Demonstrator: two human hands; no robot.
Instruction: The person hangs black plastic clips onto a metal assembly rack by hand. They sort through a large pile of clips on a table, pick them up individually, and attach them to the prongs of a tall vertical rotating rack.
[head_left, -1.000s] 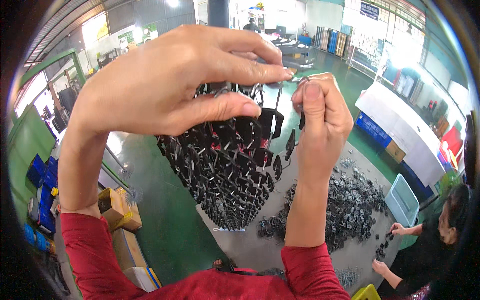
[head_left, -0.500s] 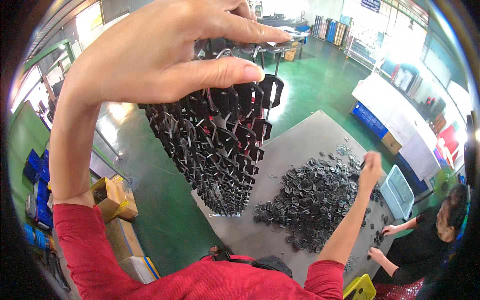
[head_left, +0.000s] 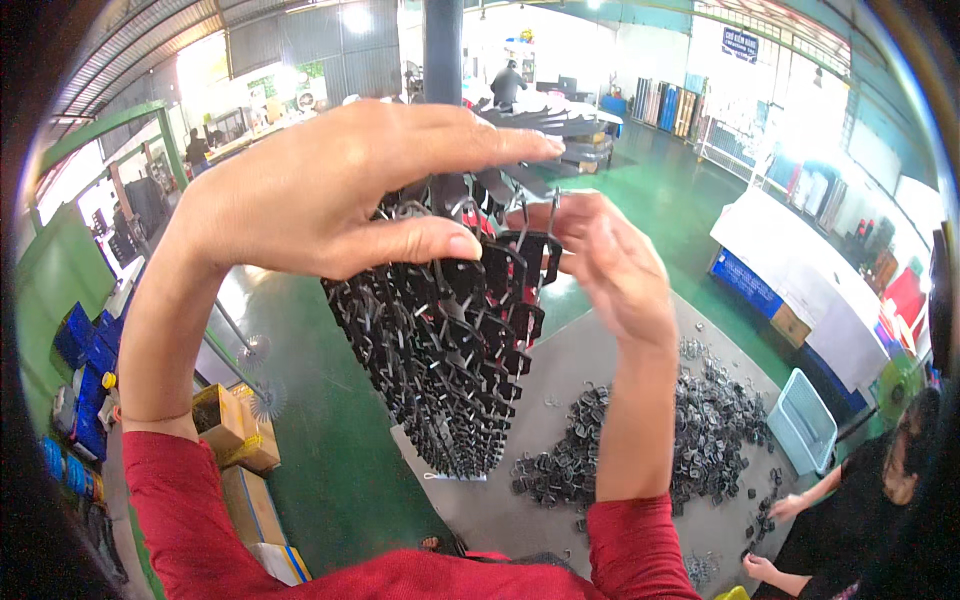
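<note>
A long hanging bundle of black plastic pieces with metal wire hooks (head_left: 440,340) is in front of me, narrowing downward toward the table. My left hand (head_left: 350,195) arches over its top, thumb and fingers stretched out and apart. On the right of the top, my right hand (head_left: 610,265) has its fingers bent around a black plastic piece with a wire hook (head_left: 538,250); its fingertips are partly hidden behind that piece. Below my right forearm, a heap of similar black hooked pieces (head_left: 715,430) lies on the grey table (head_left: 450,520).
A light blue basket (head_left: 803,420) stands at the table's right edge. Beside it, a co-worker in black (head_left: 840,520) handles small black pieces. Cardboard boxes (head_left: 245,425) sit on the green floor at left, and a white-covered bench (head_left: 790,270) is at far right.
My right hand has come from the heap up and left to the bundle's top. My left hand sits lower in the picture, and the view has tilted up.
</note>
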